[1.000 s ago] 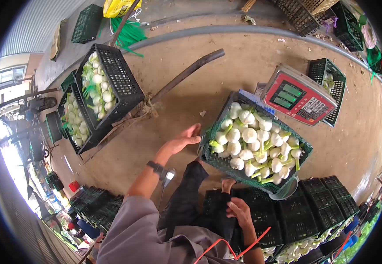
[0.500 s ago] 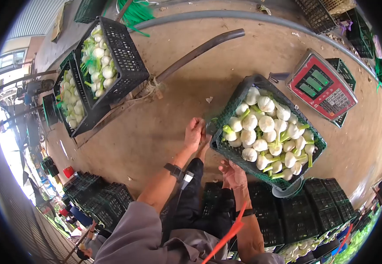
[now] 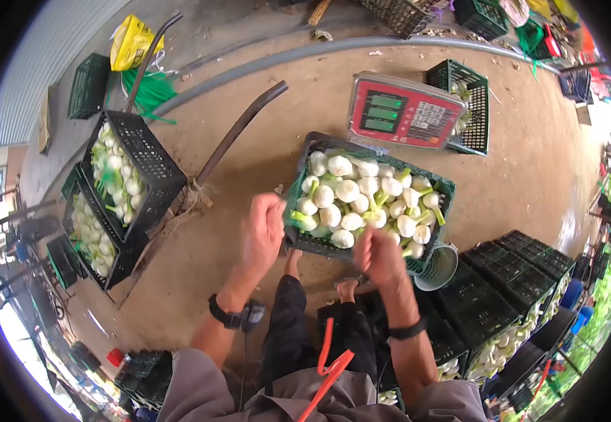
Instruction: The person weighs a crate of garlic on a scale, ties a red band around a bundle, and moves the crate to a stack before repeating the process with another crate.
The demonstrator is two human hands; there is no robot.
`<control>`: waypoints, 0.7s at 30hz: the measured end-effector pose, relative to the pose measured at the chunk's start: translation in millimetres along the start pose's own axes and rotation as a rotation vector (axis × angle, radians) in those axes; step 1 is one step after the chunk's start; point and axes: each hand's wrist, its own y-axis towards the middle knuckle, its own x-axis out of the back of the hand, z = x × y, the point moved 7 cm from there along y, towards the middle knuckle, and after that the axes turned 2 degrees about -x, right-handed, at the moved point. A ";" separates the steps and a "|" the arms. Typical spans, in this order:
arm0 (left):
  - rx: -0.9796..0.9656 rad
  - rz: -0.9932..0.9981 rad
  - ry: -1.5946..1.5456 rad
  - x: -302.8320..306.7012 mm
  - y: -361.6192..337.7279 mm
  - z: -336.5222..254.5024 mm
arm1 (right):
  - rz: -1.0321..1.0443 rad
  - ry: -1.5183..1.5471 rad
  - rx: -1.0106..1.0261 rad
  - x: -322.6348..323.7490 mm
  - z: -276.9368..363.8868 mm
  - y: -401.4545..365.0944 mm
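Observation:
A dark crate (image 3: 447,188) lined with green netting holds many white bulbs (image 3: 348,190) with cut green stems, which look like fresh garlic. Just off the crate's left end is my left hand (image 3: 262,228), its fingers curled closed; whatever may be in them is hidden. My right hand (image 3: 381,257), slightly blurred, appears over the crate's front rim near the bulbs, also with curled fingers. I cannot make out if it grips the netting. Behind the crate stands a red scale display (image 3: 405,112) with lit green digits.
Two filled crates (image 3: 144,151) sit on a cart with a curved handle (image 3: 239,130) at the left. Stacked black crates (image 3: 488,295) and a pale bucket (image 3: 438,269) flank my right side. Another green crate (image 3: 478,105) is behind the display. A grey pipe (image 3: 305,54) crosses the floor.
My view has swung right, so crate and display appear further left. My right hand has risen from beside the crate's front side to over its rim. My left hand stays closed near the left end.

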 end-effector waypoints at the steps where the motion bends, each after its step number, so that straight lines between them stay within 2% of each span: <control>1: -0.010 0.012 0.009 -4.1 11.4 -18.0 | 0.061 -0.065 0.125 -7.2 24.8 0.9; 3: 0.205 0.201 -0.259 -35.1 26.8 -33.2 | -0.064 -0.127 0.126 -10.2 30.4 -8.6; 5: 0.225 0.247 -0.259 -42.7 30.5 -35.4 | 0.057 -0.060 0.093 16.5 22.6 -24.1; 6: 0.268 0.209 -0.356 -40.5 26.0 -26.8 | 0.026 -0.081 0.115 26.3 19.9 -38.9; 8: 0.297 0.172 -0.445 -33.3 17.3 -15.4 | -0.048 -0.091 0.308 33.8 42.0 -88.4; 9: 0.352 0.049 -0.466 -20.7 10.0 -7.3 | -0.151 -0.107 0.391 45.9 59.2 -114.8; 10: 0.407 -0.078 -0.483 -8.1 -0.5 -0.5 | -0.314 -0.321 0.557 46.8 84.9 -140.2; 12: 0.411 -0.094 -0.447 3.9 -14.5 3.9 | -0.493 -0.762 0.801 39.8 134.5 -160.8; 13: 0.431 -0.113 -0.420 10.6 -20.1 7.3 | -0.645 -0.999 0.856 26.0 156.2 -159.7; 14: 0.426 -0.102 -0.392 13.1 -22.4 7.4 | -0.641 -1.225 0.994 0.7 176.1 -149.8; 15: 0.415 -0.109 -0.385 14.6 -23.5 7.1 | -0.759 -1.519 1.032 -28.5 192.2 -138.2; 16: 0.374 -0.079 -0.362 12.9 -23.7 4.5 | -0.854 -1.651 1.141 -28.4 203.7 -111.7; 17: 0.333 -0.049 -0.338 9.8 -21.7 1.3 | -0.951 -1.783 1.162 -26.1 215.2 -82.4; 18: 0.326 -0.048 -0.321 7.8 -20.4 -0.7 | -0.990 -1.800 1.069 -26.9 223.9 -60.4; 19: 0.326 -0.052 -0.315 6.5 -19.4 -1.9 | -0.983 -1.797 1.069 -20.3 229.8 -44.3; 21: 0.320 -0.070 -0.250 9.3 -14.8 -3.3 | -0.770 -1.902 0.719 8.0 220.4 5.1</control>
